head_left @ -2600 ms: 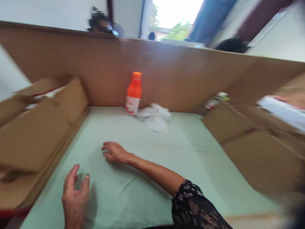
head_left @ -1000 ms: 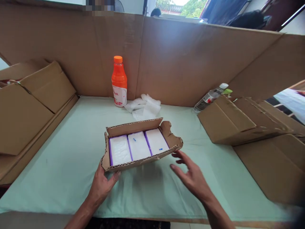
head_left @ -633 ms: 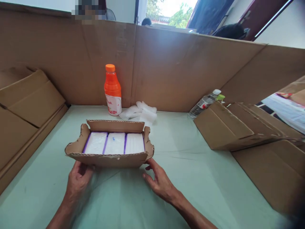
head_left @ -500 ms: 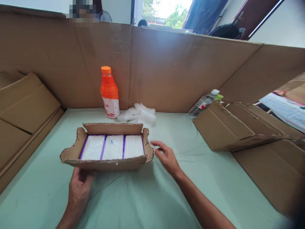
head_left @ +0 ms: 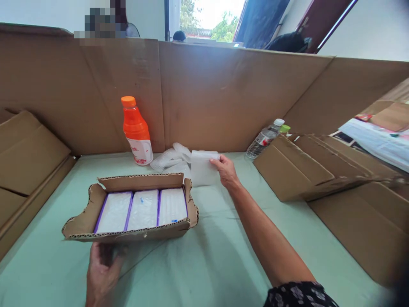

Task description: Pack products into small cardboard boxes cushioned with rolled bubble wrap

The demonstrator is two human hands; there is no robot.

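Right hand [head_left: 226, 169]: grip narrow, thumb and fingers pinching the right edge of a white sheet [head_left: 204, 167]. Sheet stands more or less upright at far centre, touching or just beside a crumpled white wrap [head_left: 174, 158]; can't tell if the two are one piece. Right arm comes in from near right, black patterned sleeve [head_left: 300, 295].

Left hand [head_left: 102, 268]: at the near left side of the box [head_left: 140, 183], thumb apart, fingertips hidden by the box and partly blurred. Can't tell if this grip is holding the box or only under its edge.

Box is left of centre, top flaps up, torn wavy ends left and right. Inside, three white packs with purple edges side by side: left pack [head_left: 114, 212], middle pack [head_left: 142, 209], right pack [head_left: 172, 207]. Small blue marks on middle and right ones. Can't tell if box sits flat on the green surface [head_left: 223, 256].

Orange bottle [head_left: 137, 132], white label, far left, behind box, just left of wrap. Clear bottle [head_left: 263, 140] far right, tilted, by the right carton [head_left: 294, 166]. Left carton [head_left: 32, 157] at left edge. Cardboard wall [head_left: 246, 98] across the far side, window [head_left: 212, 19] beyond.
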